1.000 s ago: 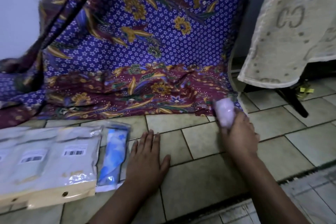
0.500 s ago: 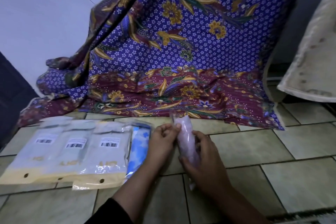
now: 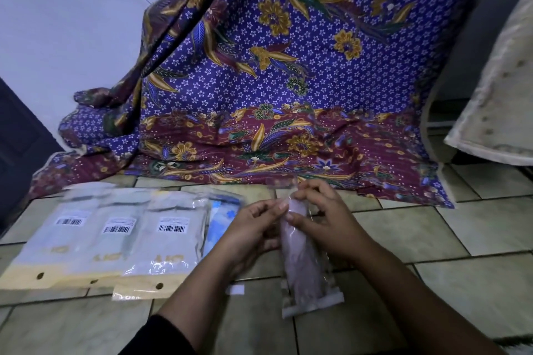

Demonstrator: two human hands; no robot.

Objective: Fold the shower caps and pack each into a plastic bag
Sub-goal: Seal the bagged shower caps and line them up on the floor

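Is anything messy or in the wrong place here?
Only a small white scrap lies loose on the floor tiles, between the barcoded packs and the bagged pink cap. Nothing looks spilled or torn.

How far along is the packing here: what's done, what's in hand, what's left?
Done: three labelled packs lie in a row on the tiled floor, a bagged blue cap beside them. In hand: a folded pink cap sits inside a clear plastic bag; the left hand and right hand hold its top end. Left: closing that bag, it seems. No loose caps show, so whether more remain is unclear.
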